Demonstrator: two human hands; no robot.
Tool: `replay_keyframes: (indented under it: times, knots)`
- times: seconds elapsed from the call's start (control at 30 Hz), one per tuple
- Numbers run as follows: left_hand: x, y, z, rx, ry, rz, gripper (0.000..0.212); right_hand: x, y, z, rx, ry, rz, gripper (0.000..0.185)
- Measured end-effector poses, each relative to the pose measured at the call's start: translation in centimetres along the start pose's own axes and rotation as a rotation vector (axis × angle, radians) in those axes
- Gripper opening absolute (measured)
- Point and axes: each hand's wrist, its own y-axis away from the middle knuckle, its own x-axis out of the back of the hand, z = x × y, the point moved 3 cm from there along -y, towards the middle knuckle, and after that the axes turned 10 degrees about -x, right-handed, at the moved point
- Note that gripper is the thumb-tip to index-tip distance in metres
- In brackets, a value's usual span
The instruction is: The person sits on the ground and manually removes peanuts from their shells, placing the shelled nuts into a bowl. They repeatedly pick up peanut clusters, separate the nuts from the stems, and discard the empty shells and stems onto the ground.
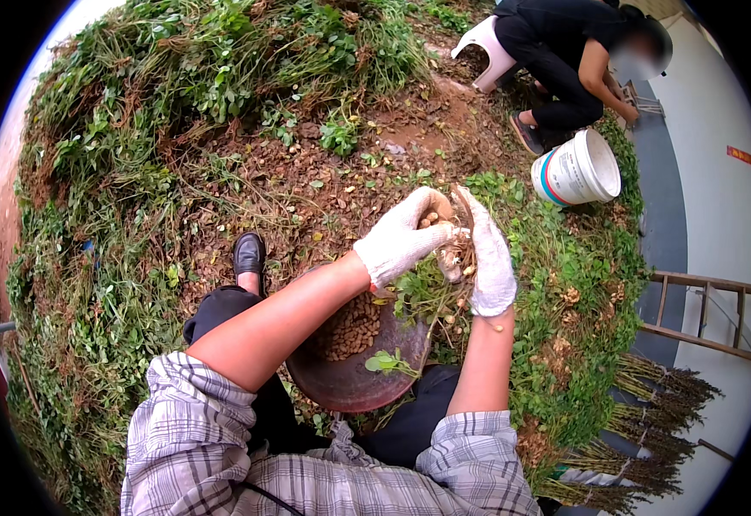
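My left hand [404, 238], in a white knit glove, has its fingers curled around a few peanut pods [428, 220]. My right hand [492, 267], gloved the same way, grips the root end of a peanut plant [417, 287]. The two hands meet at the roots, where a few pods show among the fingers. Green stems and leaves hang from the plant toward a dark round basin [391, 380] between my knees. Harvested peanut pods [349, 332] lie in the basin's left part, partly hidden by my left forearm. A leafy sprig [391, 362] crosses its right side.
Heaped peanut plants [220, 71] rise ahead and left; more plants [556, 309] with pods line the right. A white bucket [569, 171] lies tilted near a person [549, 58] bent over by a pink stool [485, 51]. A wooden ladder [704, 309] and dried bundles [652, 413] stand by the wall.
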Motion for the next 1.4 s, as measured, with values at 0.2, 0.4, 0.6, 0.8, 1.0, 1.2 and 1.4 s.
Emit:
replay_keyframes:
  times: [0.2, 0.4, 0.6, 0.8, 1.0, 1.2, 1.4]
  knots:
    - [0.1, 0.2, -0.2, -0.01, -0.115, -0.014, 0.016, -1.2, -0.3, -0.4, 0.031, -0.038, 0.152, 0.044]
    - [1.2, 0.2, 0.2, 0.189, 0.187, 0.134, 0.015, 4.4, -0.9, -0.2, 0.028, -0.462, 0.301, 0.048]
    - [0.3, 0.7, -0.1, 0.252, 0.301, 0.056, 0.003, 5.3, -1.0, 0.1, -0.008, -0.52, 0.438, 0.047]
    - [-1.2, 0.7, 0.9, -0.119, -0.185, -0.157, 0.02, 5.1, -1.6, 0.7, -0.028, -0.469, 0.454, 0.043]
    - [-2.5, 2.0, 0.7, -0.178, -0.866, -0.265, 0.039, 2.7, -2.1, 1.4, -0.069, -0.427, 0.486, 0.045]
    - [0.4, 0.6, -1.0, -0.009, -0.481, -0.096, 0.018, 2.4, -1.9, 0.5, 0.018, -0.254, 0.134, 0.064]
    - [2.6, -0.4, -1.5, 0.192, -0.102, 0.02, 0.023, 4.1, -1.3, 1.3, -0.117, 0.052, 0.176, 0.066]
